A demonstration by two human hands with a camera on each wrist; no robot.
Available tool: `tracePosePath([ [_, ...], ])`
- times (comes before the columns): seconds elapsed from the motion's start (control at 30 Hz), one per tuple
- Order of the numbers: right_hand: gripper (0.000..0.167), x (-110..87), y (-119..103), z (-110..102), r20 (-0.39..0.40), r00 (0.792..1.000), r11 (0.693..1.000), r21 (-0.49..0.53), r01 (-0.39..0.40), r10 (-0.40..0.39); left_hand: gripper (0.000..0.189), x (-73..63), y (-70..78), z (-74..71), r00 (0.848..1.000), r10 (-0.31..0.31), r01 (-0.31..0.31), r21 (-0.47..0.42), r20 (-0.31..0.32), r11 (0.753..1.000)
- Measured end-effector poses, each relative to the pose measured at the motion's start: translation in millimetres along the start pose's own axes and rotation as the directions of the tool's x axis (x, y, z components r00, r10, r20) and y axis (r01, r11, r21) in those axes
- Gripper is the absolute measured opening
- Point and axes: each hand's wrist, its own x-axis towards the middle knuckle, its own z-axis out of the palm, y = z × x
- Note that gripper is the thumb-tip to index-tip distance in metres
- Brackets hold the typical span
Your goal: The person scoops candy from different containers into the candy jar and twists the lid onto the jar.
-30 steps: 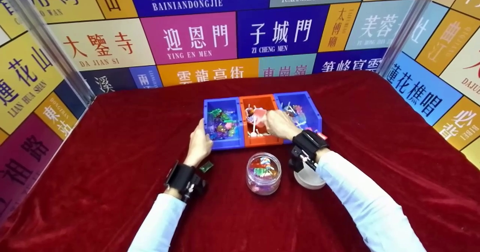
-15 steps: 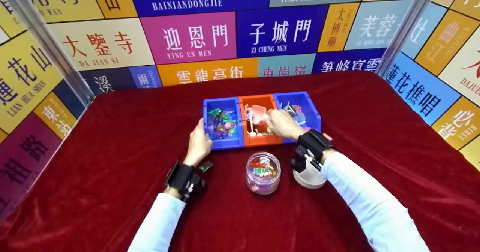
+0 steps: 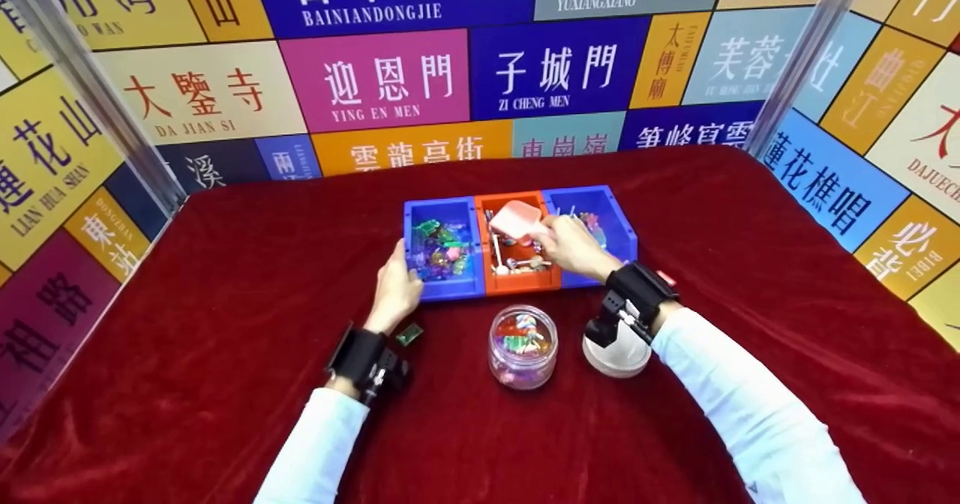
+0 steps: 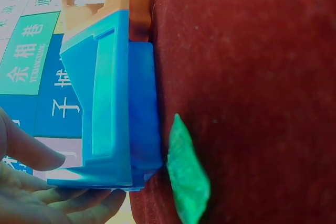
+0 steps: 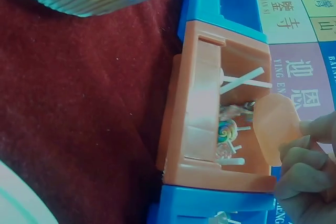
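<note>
My left hand (image 3: 397, 286) grips the left end of the left blue bin (image 3: 450, 289), thumb inside the wall and fingers along the outside in the left wrist view. My right hand (image 3: 576, 247) pinches the handle of a pink scoop (image 3: 517, 220) over the orange bin (image 3: 517, 285). In the right wrist view the scoop (image 5: 275, 129) hangs tilted above that bin's opening, and what lies in its bowl is hidden. Below it lie small lollipops (image 5: 228, 130) and white sticks. Glossy coloured gem-like pieces (image 3: 444, 253) fill the left bin.
A clear jar (image 3: 523, 365) with colourful pieces stands in front of the bins. Right of it a translucent round lid (image 3: 616, 358) lies under my right wrist. One green gem (image 3: 410, 334) rests on the red cloth (image 3: 465, 436). The right blue bin (image 3: 624, 226) holds more small pieces.
My right hand has raised the scoop from among the lollipops to above the orange bin, tilting its bowl. My left hand keeps its grip on the blue bin.
</note>
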Motion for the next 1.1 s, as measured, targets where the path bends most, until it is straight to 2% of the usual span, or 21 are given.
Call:
tracePosePath([
  [0.17,0.022,-0.7,-0.8,-3.1,-0.015,1.0,0.997,-0.082,0.018,-0.019,0.057,0.7,-1.7,1.3,1.0,-0.013,0.013,-0.004,0.011,1.0],
  [0.27,0.017,-0.9,-4.2,-4.8,-0.012,0.999,0.981,-0.19,0.036,-0.039,0.057,1.0,-2.8,1.8,1.0,-0.007,0.007,-0.01,0.01,1.0],
  [0.37,0.015,-0.4,-9.2,-5.5,-0.003,0.999,0.947,-0.318,0.041,-0.044,0.058,1.2,-3.5,1.7,1.0,-0.006,0.006,-0.015,0.009,1.0],
  [0.47,0.014,0.5,-15.5,-4.3,0.012,1.0,0.909,-0.417,0.02,-0.017,0.058,0.7,-3.3,1.2,1.0,-0.005,0.006,-0.013,0.008,1.0],
  [0.67,0.007,2.3,-23.6,1.4,0.049,0.999,0.849,-0.527,0.041,-0.017,0.059,-1.3,-1.8,0.0,1.0,0.02,-0.02,-0.003,-0.004,1.0],
  [0.77,0.005,3.5,-23.1,3.4,0.068,0.997,0.862,-0.505,0.052,-0.02,0.059,-1.5,-1.3,-0.7,1.0,0.024,-0.024,0.001,-0.002,1.0],
  [0.9,0.006,7.0,-17.9,4.7,0.075,0.996,0.907,-0.413,0.079,-0.052,0.06,-0.3,-0.6,-1.3,1.0,0.012,-0.012,0.006,0.006,1.0],
  [0.97,0.01,12.6,-8.2,7.2,0.076,0.993,0.917,-0.383,0.111,-0.088,0.061,0.0,-0.8,-1.2,1.0,0.009,-0.009,0.002,0.006,1.0],
  [1.0,0.016,21.1,8.3,13.5,0.06,0.987,0.919,-0.36,0.158,-0.146,0.062,0.2,-0.7,-1.2,1.0,0.007,-0.007,-0.001,0.007,1.0],
  [1.1,0.023,31.7,19.3,14.0,0.118,0.989,0.937,-0.325,0.127,-0.093,0.063,-0.1,-0.5,-1.4,1.0,0.007,-0.006,-0.007,0.007,1.0],
])
